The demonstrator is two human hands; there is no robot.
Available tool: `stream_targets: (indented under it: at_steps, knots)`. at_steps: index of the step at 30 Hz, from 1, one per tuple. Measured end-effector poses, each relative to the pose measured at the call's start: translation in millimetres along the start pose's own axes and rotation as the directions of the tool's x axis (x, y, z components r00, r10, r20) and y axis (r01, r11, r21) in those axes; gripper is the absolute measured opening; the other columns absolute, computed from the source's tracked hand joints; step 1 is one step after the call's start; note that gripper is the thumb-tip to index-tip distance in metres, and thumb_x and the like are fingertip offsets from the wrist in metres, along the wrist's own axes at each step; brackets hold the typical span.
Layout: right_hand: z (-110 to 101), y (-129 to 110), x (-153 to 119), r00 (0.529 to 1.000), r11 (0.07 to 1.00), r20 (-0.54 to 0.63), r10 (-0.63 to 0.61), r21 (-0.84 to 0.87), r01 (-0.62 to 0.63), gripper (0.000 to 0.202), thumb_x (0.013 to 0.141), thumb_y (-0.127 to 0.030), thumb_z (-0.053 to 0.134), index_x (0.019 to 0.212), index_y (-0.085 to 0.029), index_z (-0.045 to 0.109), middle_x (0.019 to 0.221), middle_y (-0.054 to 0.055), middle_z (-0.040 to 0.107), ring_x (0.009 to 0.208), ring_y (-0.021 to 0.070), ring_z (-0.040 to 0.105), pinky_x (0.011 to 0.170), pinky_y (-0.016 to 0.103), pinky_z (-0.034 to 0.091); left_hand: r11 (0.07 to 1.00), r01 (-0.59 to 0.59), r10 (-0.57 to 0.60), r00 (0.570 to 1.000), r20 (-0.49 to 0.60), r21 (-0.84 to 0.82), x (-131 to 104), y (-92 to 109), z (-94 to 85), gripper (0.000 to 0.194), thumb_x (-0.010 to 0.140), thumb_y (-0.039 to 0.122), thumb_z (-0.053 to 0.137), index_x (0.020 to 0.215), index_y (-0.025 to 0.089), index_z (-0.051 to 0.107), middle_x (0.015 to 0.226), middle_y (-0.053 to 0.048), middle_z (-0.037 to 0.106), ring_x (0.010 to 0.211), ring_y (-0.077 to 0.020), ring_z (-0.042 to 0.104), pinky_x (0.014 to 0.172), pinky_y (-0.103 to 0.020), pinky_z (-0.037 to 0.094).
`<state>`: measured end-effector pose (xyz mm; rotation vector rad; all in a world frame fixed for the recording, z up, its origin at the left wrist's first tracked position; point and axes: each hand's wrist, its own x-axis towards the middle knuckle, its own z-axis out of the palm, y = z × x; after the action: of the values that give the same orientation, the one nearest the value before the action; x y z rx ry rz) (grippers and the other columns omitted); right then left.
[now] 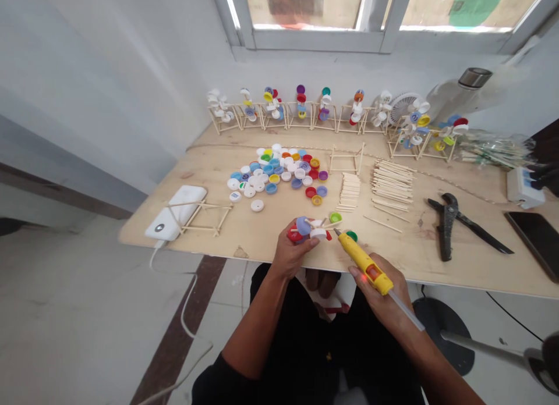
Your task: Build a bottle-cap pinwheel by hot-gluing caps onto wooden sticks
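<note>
While our left hand (292, 255) grips a small wheel of bottle caps and sticks (318, 233) by its left side, between thumb and fingers, our right hand (384, 288) is closed around a yellow glue gun (364, 262), its nozzle angled toward the wheel's right side at the near edge of the wooden table (262, 242). Blue, red and white caps show on the wheel; a lime cap (335, 217) lies just beyond the nozzle, and we cannot tell whether it is attached. A dark green cap (351, 236) sits just beside the gun's front end.

Beyond the left grip spreads a pile of loose, colored caps (279, 175). Farther off, cap wheels on stick frames (301, 108) line the wall. Past the right grip lie short sticks (350, 191) and longer sticks (392, 183), with a bare stick frame (346, 159) behind the short ones. Right of that grip rest black-handled pliers (446, 221) and a phone (536, 242); well left of the left grip, another stick frame (205, 217) stands against a white power bank (177, 212).
</note>
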<state>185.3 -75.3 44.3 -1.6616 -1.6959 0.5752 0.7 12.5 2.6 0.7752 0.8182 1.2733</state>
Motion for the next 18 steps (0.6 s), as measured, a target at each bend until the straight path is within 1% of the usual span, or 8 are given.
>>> stream_targets:
  at_steps: [5,10,14,18]
  knots:
    - [-2.2,1.3,-0.7,1.000,0.999,-0.010,0.008,-0.033,-0.008,0.031,0.085,-0.041,0.052,0.064,-0.022,0.042,0.060,-0.004,0.045,0.054,0.0109,0.045,0.052,0.024,0.036,1.000,0.004,-0.004,1.000,-0.008,-0.003,0.0,0.1,0.8,0.042,0.054,0.020,0.082,0.092,0.016,0.066,0.083,-0.002,0.069,0.078,-0.0164,0.064,0.078,-0.029,0.048]
    - [-2.0,0.1,0.0,0.998,0.997,-0.045,-0.044,-0.060,0.041,0.032,0.085,-0.041,0.052,0.063,-0.022,0.041,0.059,-0.004,0.043,0.053,0.0107,0.042,0.051,0.024,0.033,1.000,-0.002,0.002,1.000,-0.016,-0.018,0.3,-1.4,0.8,0.042,0.054,0.021,0.082,0.093,0.016,0.066,0.083,-0.002,0.069,0.078,-0.0169,0.064,0.079,-0.030,0.048]
    - [-2.6,1.8,-0.5,0.998,0.996,-0.056,-0.039,-0.078,0.035,0.031,0.085,-0.040,0.052,0.063,-0.022,0.040,0.060,-0.004,0.043,0.054,0.0110,0.043,0.053,0.024,0.034,1.000,-0.001,0.000,1.000,-0.012,-0.028,0.1,-1.3,1.7,0.041,0.054,0.020,0.082,0.092,0.017,0.066,0.083,-0.002,0.070,0.077,-0.0158,0.064,0.080,-0.030,0.047]
    - [-4.2,3.3,-2.1,0.998,0.995,-0.051,-0.042,-0.090,0.038,0.031,0.085,-0.039,0.052,0.064,-0.022,0.040,0.060,-0.004,0.042,0.054,0.0109,0.043,0.053,0.024,0.034,0.999,-0.011,0.009,0.999,-0.037,-0.037,-0.4,-0.5,3.3,0.041,0.053,0.020,0.083,0.091,0.016,0.067,0.084,-0.003,0.070,0.078,-0.0162,0.065,0.080,-0.030,0.048]
